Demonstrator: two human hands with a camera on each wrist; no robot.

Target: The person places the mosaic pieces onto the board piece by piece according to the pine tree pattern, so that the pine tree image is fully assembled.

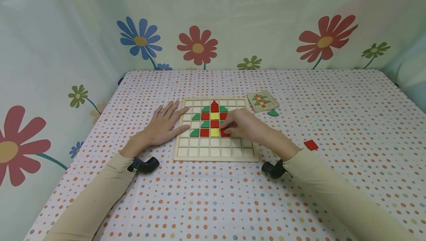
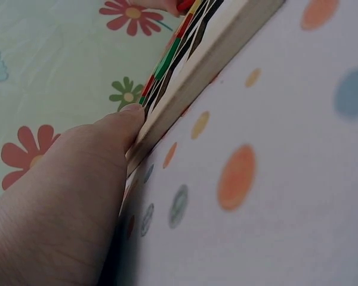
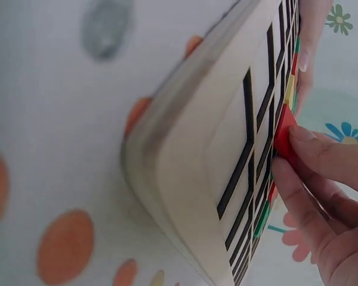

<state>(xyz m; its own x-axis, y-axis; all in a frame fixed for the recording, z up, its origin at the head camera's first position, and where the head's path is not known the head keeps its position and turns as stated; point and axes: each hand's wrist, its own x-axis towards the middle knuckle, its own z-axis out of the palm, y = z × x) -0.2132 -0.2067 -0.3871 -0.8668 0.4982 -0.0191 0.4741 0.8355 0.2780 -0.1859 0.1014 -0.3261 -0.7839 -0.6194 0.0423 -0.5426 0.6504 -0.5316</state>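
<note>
A wooden grid board (image 1: 216,153) lies on the table, with red, green and yellow tiles set in a tree-like pattern topped by a red triangle (image 1: 214,103). My right hand (image 1: 244,122) pinches a red square tile (image 3: 284,136) between thumb and fingers. That tile is at the right end of the lowest filled row, beside a yellow tile (image 1: 215,132), and looks tilted in the right wrist view. Spread fingers of my left hand (image 1: 162,125) rest at the board's left edge, the thumb reaching over the rim. My right hand hides some tiles behind it.
A small card (image 1: 263,101) printed with a similar pattern lies beyond the board's right corner. A green rounded tile (image 1: 273,112) touches or nearly touches it. One loose red tile (image 1: 311,145) sits right of my right wrist, which partly covers something yellow.
</note>
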